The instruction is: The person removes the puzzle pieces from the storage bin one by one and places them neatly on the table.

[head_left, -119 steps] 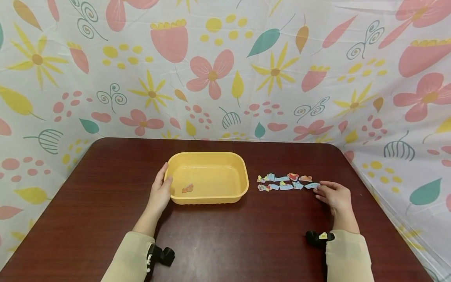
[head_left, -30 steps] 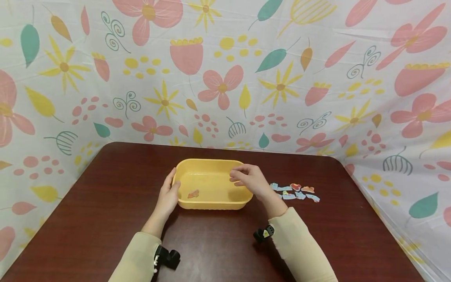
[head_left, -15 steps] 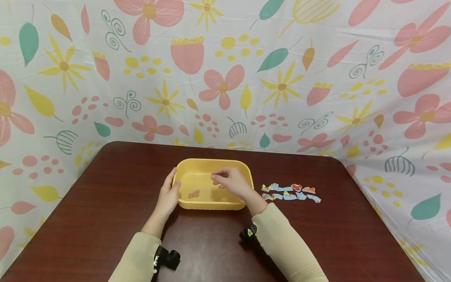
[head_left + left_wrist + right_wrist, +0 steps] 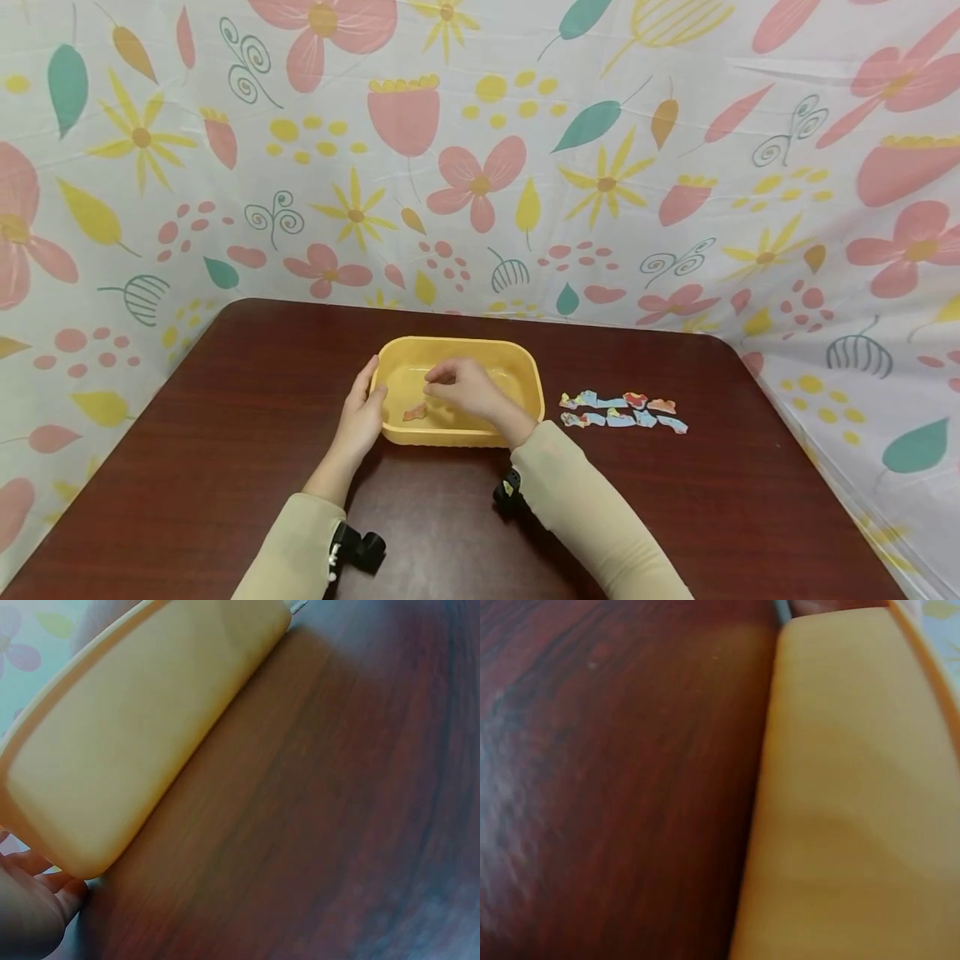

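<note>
A yellow plastic tub [image 4: 450,437] stands on the table, and my left hand [image 4: 360,421] grips its left end, thumb over the rim. Inside, near the left front, lies one small orange-brown irregular piece [image 4: 415,412]. My right hand [image 4: 467,390] hovers over the tub with loosely bent fingers, their tips just above and right of that piece, apparently apart from it. In the left wrist view, fingers [image 4: 71,892] meet the tub's outer corner. The right wrist view shows mainly the tub's outer wall [image 4: 840,787]; the right hand's fingers are hidden there.
Right of the tub, several small flat printed pieces [image 4: 620,420], blue, red and orange, lie in two rows on the dark brown table [image 4: 450,533]. A flower-patterned cloth [image 4: 480,100] hangs behind the table and along its sides.
My right hand has left the rows of pieces on the right and moved left into the tub's space, towards the orange-brown piece. My left hand keeps its hold on the tub.
</note>
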Demonstrator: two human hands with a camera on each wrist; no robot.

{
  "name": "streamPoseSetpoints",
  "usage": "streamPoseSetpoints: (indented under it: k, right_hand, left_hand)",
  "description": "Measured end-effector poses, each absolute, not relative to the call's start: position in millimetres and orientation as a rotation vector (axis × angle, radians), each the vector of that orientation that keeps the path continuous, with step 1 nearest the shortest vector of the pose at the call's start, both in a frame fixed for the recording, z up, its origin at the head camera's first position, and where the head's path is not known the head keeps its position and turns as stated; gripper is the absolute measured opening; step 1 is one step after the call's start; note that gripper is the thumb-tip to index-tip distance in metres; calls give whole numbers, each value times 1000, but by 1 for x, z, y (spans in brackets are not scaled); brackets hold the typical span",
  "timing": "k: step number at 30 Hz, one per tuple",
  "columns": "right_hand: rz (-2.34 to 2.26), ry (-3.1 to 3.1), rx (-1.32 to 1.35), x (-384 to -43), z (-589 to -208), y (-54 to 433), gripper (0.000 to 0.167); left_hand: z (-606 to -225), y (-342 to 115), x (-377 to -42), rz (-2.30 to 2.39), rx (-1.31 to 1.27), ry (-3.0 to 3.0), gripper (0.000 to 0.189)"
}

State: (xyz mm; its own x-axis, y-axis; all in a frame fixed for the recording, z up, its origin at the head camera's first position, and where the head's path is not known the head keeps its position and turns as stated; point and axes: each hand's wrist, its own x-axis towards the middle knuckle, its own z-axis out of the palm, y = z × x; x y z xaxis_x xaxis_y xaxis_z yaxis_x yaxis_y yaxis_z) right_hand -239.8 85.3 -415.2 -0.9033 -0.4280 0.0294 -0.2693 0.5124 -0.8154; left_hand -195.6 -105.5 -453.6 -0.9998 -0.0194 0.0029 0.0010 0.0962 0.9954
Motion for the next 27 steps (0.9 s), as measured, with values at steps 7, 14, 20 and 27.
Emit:
streamPoseSetpoints:
  k: [7,14,20,27]
  right_hand:
    - [-1279,2580,-595,-237,-421,79,21]
    - [-945,2675,-630,-234,-421,72,29]
    - [-738,2735,-821,-235,-423,69,18]
    - [-585,2815,-877,-234,-423,69,8]
  left_hand:
    - [-454,-105,-197,-2093,30,-2314,52]
    - [-453,-106,-196,-2081,33,-2329,52]
    - [-452,-106,-196,-2083,38,-2331,52]
    - [-453,-106,-196,-2082,42,-2336,52]
